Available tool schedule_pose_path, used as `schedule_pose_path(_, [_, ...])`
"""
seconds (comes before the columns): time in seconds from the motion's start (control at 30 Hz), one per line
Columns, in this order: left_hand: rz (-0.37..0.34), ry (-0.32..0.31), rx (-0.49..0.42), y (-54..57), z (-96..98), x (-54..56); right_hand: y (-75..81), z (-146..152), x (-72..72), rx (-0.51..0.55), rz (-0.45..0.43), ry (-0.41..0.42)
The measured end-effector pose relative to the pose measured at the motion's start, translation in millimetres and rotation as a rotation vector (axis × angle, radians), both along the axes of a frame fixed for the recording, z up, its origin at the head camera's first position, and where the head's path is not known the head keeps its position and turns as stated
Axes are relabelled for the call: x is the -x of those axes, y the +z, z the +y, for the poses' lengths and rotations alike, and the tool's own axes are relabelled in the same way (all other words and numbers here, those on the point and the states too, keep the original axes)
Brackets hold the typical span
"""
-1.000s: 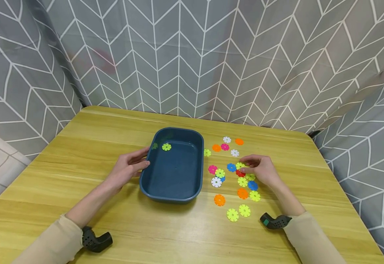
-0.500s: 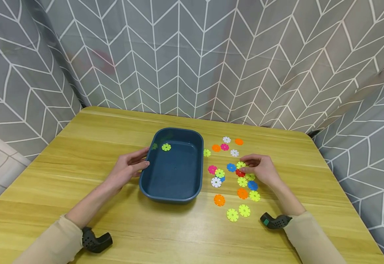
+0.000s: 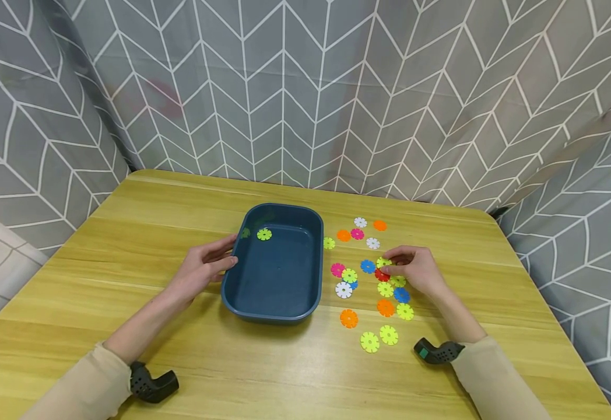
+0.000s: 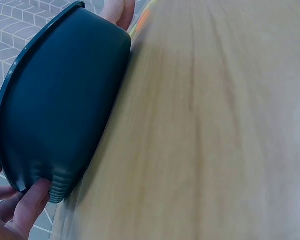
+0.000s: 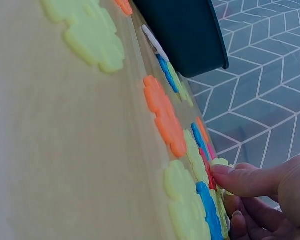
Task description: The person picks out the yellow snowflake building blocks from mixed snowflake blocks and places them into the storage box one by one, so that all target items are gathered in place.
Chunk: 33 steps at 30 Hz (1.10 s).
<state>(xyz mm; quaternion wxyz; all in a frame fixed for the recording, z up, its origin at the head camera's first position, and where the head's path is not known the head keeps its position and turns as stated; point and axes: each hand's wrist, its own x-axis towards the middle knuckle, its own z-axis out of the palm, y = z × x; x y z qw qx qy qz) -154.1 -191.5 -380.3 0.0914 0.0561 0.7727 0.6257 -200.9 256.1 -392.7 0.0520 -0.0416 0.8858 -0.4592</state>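
Grips a dark blue tub (image 3: 279,280) by its left side with the left hand (image 3: 200,265), thumb at the rim, fingers (image 4: 32,200) against the outer wall beside a ribbed patch. Has that tub upright on the desk (image 3: 153,221), left of scattered slotted discs, with a lone yellow-green disc (image 3: 264,234) inside toward the far left corner. Pinches another yellow-green disc (image 3: 383,262) between thumb and fingers of the right hand (image 3: 415,269), just beyond a red disc (image 3: 382,276); contact between these two impossible to tell. Has a blue disc (image 3: 368,266) just left of that pinch and, on its near side, a second blue disc (image 3: 402,295), an orange disc (image 3: 385,308) and several more yellow-green ones. Between tub and right hand, shows a small cluster including a white disc (image 3: 344,290) and a pink disc (image 3: 337,270). Faces a grey curtain (image 3: 284,87) with white zigzag lines, in beige sleeves (image 3: 85,379).
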Motion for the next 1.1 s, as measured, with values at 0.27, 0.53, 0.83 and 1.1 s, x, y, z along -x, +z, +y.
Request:
schedule_pose_path(0.27, [-0.008,0.0,-0.009,0.7,0.2,-0.3,2.5,0.3,-1.3,0.005,0.014,-0.001])
schedule_pose_path(0.53, [0.0,-0.004,-0.001,1.1,-0.1,-1.0,1.0,1.0,-0.4,-0.019,0.004,-0.01])
schedule_pose_path(0.83, [-0.004,-0.003,-0.008,2.1,0.6,-1.2,1.2,4.0,-0.1,-0.003,0.006,-0.009])
schedule_pose_path(1.1, [-0.007,0.001,-0.017,2.8,1.2,-0.6,2.3,4.6,0.5,0.036,-0.016,-0.013])
